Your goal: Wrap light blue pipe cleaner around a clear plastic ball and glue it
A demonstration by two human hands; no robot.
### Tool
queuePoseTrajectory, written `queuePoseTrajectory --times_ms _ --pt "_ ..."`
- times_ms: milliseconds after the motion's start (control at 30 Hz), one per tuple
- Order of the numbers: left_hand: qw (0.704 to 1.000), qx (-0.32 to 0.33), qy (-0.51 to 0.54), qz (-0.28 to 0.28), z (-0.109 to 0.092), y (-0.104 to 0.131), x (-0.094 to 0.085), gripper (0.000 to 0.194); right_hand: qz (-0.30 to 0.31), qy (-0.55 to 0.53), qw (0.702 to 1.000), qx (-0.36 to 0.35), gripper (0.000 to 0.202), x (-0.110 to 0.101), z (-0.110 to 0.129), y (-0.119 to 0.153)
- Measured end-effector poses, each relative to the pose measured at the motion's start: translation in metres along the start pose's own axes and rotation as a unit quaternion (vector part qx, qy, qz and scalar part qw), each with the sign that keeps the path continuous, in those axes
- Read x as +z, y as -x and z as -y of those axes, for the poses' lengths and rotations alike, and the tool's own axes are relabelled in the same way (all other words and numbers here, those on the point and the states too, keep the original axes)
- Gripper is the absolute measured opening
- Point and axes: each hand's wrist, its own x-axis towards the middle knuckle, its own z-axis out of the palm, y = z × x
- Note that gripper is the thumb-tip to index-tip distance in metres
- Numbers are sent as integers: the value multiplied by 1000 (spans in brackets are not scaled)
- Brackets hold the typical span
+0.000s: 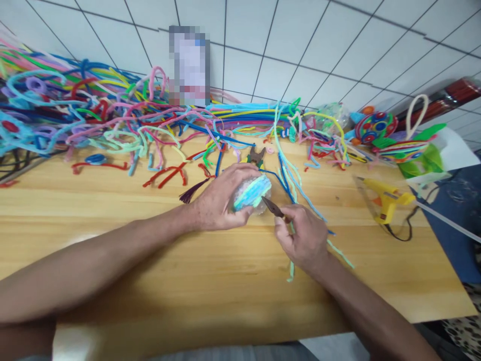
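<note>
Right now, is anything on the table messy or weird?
Yes! The fuzzy stems at the left are tangled and curl every way, while the bunch beside them lies fairly straight. Also, the white stick behind the yellow glue gun pokes out past the table's edge. Nothing looks clearly spilled or broken.

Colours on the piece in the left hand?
Light-blue and pale yellow-green stripes on the piece in the left hand; best seen in the head view.
</note>
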Motion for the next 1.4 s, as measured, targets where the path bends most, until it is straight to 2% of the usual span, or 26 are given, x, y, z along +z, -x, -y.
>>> queuePoseTrajectory --times_ms 133,300,733,900,1033,1233,1400 --pt "1000 1 -8 -7 0 0 3 67 -12 -10 1000 5 16 -2 0 2" --pt "1000 3 -14 -5 -1 -1 3 67 14 -7 1000 0 14 -2 2 2" --pt "1000 9 -20 -15 -1 0 5 68 17 1 1000 -1 12 -1 0 1" --pt "1000 0 -11 -8 -4 0 3 56 15 7 1000 -14 12 -1 1 -1" --pt "1000 -9 -12 -24 -7 -1 4 47 17 0 1000 -21 14 -2 2 -1" --pt "999 7 -10 -30 -8 -4 5 49 -10 -29 999 10 18 -2 -2 3" --pt "999 4 -6 -39 -8 -3 6 48 9 -26 999 17 16 0 -2 4"
